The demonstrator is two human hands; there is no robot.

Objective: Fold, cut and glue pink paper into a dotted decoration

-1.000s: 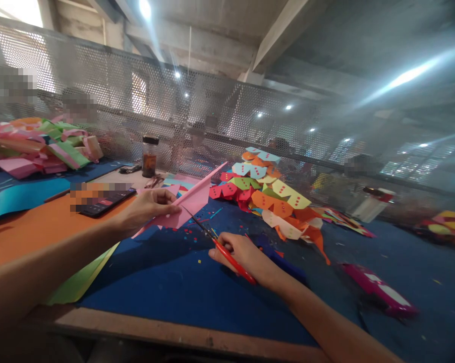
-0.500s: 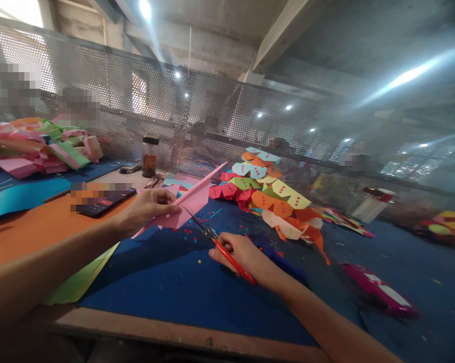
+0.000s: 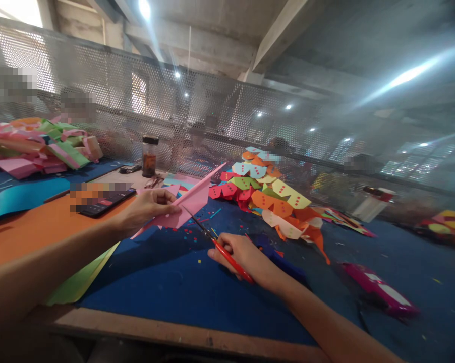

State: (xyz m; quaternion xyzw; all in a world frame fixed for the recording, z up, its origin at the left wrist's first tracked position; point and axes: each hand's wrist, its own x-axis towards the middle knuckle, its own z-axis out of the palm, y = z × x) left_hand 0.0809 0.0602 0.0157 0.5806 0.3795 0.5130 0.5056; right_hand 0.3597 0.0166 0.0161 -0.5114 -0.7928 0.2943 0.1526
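Folded pink paper (image 3: 193, 199) is pinched in my left hand (image 3: 152, 209), held up above the blue table surface (image 3: 167, 282). My right hand (image 3: 238, 254) grips red-handled scissors (image 3: 227, 258), fingers wrapped round the handles. The dark blades point up and left, and their tips meet the lower edge of the pink paper. Small red, blue and yellow paper scraps (image 3: 191, 234) lie scattered beneath the paper. A dark blue tool (image 3: 280, 259) lies just behind my right hand, partly hidden by it.
Cut coloured paper pieces (image 3: 265, 194) are heaped behind my right hand. A phone (image 3: 106, 201) rests on an orange sheet (image 3: 61, 227) at left, near a dark-lidded jar (image 3: 150, 157). Pink and green folded paper (image 3: 42, 146) is piled far left. At right lies a magenta object (image 3: 379, 290).
Almost nothing differs. My right hand and the scissors have shifted very slightly left; the pink paper stays in my left hand.
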